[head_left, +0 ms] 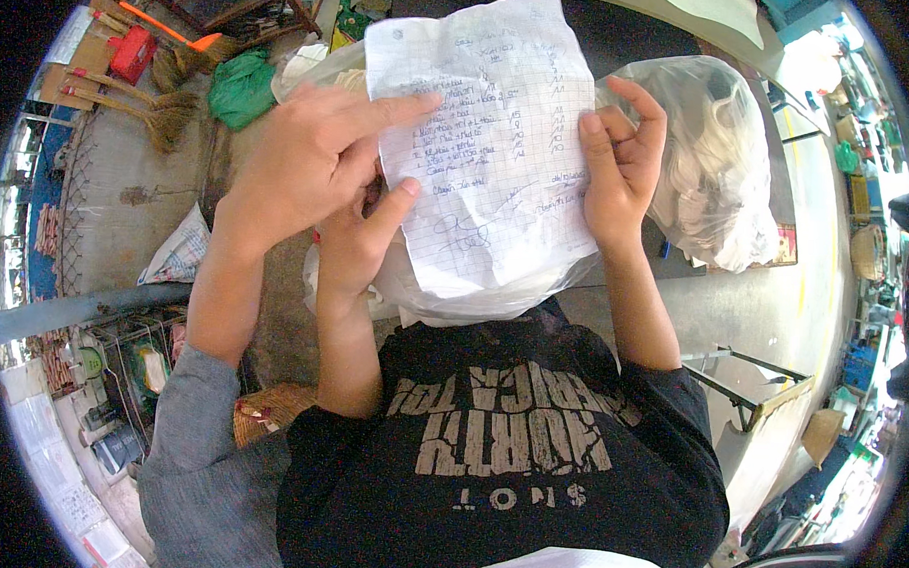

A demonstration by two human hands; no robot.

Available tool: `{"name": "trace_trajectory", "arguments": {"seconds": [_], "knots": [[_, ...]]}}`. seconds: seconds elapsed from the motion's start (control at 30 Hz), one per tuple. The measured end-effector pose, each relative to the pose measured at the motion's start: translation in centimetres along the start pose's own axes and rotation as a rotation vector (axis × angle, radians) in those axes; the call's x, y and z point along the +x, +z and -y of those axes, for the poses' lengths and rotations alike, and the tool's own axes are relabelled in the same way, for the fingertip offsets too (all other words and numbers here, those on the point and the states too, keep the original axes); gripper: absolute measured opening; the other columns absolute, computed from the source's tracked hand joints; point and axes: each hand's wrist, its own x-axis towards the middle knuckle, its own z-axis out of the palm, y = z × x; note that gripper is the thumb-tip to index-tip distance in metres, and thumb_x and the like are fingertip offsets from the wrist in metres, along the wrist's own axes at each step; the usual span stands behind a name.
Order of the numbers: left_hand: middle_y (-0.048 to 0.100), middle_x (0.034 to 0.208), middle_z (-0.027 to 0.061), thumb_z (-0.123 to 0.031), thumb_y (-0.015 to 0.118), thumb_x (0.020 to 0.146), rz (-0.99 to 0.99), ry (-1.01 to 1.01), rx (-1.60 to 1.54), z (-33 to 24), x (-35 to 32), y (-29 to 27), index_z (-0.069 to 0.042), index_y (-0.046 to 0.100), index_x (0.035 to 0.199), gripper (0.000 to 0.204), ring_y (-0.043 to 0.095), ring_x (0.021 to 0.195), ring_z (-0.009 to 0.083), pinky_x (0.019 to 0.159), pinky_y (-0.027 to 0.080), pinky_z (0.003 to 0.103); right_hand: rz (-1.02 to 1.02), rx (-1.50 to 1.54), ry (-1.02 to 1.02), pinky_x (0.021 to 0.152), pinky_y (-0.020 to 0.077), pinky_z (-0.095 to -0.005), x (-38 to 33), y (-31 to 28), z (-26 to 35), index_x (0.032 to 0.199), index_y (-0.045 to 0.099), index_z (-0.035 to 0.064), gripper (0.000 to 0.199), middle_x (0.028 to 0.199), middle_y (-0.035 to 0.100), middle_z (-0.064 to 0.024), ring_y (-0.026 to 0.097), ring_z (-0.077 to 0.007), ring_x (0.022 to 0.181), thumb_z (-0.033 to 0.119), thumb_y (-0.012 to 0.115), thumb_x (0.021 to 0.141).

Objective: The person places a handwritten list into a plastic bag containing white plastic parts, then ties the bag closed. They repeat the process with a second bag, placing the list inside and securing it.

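On the left, brooms (160,103) were seen lying on the floor. A co-worker's hand (303,169) in a grey sleeve was pressed, forefinger out, on the handwritten sheet (489,155). The sheet was held up before the chest, pinched at its lower left by the left hand (361,246) and at its right edge by the right hand (619,170), over a clear plastic bag (719,163). The creased paper might be torn if pushed harder.

black short-sleeved t-shirt, faded pale block lettering, bare forearms, no rings
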Motion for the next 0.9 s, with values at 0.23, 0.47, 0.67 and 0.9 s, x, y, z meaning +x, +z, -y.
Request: {"name": "trace_trajectory", "arguments": {"seconds": [0.23, 0.47, 0.67, 0.9], "knots": [[0.07, 0.083, 0.0103, -0.009, 0.062, 0.085, 0.007, -0.005, 0.059, -0.3, -0.9, 0.7, -0.019, 0.075, 0.125, 0.044, 0.064, 0.079, 0.0312, 0.078, 0.048, 0.044, -0.003, 0.009, -0.006, 0.073, 0.0413, -0.022, -0.1, 0.0, -0.1, 0.143, 0.041, 0.0003, 0.046, 0.087, 0.067, -0.0037, 0.055, -0.0056, 0.079, 0.001, 0.063, 0.102], [0.072, 0.094, 0.0106, -0.009, 0.063, 0.088, -0.029, -0.159, 0.155, -4.1, -0.6, -3.1, -0.009, 0.073, 0.126, 0.04, 0.065, 0.086, 0.0272, 0.084, 0.047, 0.039, -0.003, 0.034, -0.005, 0.074, 0.041, -0.0216, 0.0, 0.1, -0.1, 0.142, 0.042, 0.0001, 0.045, 0.088, 0.066, -0.003, 0.054, -0.0056, 0.08, 0.002, 0.063, 0.102], [0.062, 0.133, 0.0117, -0.014, 0.066, 0.093, -0.416, -0.617, -1.119, -6.0, -3.1, 6.9, 0.008, 0.064, 0.131, 0.044, 0.059, 0.122, 0.0217, 0.104, 0.044, 0.035, -0.005, 0.02, 0.017, 0.074, 0.041, -0.0216, -0.1, 0.1, 0.2, 0.142, 0.041, 0.0, 0.046, 0.086, 0.065, -0.0021, 0.054, -0.0057, 0.08, 0.003, 0.063, 0.102], [0.057, 0.106, 0.0006, -0.014, 0.07, 0.094, -0.433, -0.595, -0.965, -3.5, -5.3, 9.4, 0.003, 0.071, 0.115, 0.027, 0.051, 0.093, 0.0085, 0.081, 0.038, 0.024, -0.006, 0.004, 0.005, 0.073, 0.0407, -0.0214, -0.1, 0.2, 0.1, 0.142, 0.041, 0.0007, 0.046, 0.086, 0.065, -0.0028, 0.054, -0.0059, 0.079, 0.002, 0.063, 0.102]]}}
